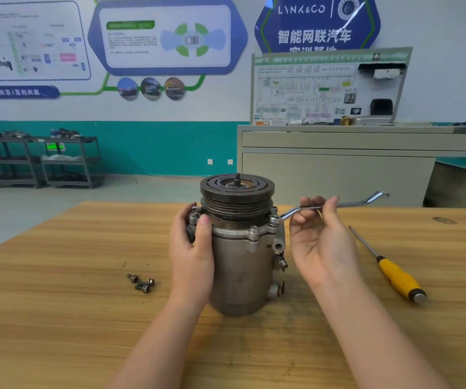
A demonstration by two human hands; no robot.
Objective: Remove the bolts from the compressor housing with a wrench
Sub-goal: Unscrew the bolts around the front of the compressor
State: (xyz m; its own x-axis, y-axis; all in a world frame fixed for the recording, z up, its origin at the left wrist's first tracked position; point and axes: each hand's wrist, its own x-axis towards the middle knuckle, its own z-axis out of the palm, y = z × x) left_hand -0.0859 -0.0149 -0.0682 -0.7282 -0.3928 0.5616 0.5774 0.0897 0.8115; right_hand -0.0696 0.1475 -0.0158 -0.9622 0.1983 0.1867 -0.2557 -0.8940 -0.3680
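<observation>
We see the compressor housing point(240, 265) upright on the wooden surface point(58, 318), its far side hidden. Our left hand point(194, 254) grips its flank; our right hand point(320, 234) pinches the wrench point(330, 204), ring end seated on a flange bolt point(274, 219). Three loose bolts point(142, 283) lie left; a yellow-handled screwdriver point(389, 269) lies right.

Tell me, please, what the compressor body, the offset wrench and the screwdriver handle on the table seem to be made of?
The grey cylindrical compressor body looks like cast metal, probably aluminium: dull and matte with stains. The bright silver offset ring wrench looks like polished or chromed steel, given its shine. The yellow screwdriver handle appears to be smooth plastic with a dark band and a grey cap.
</observation>
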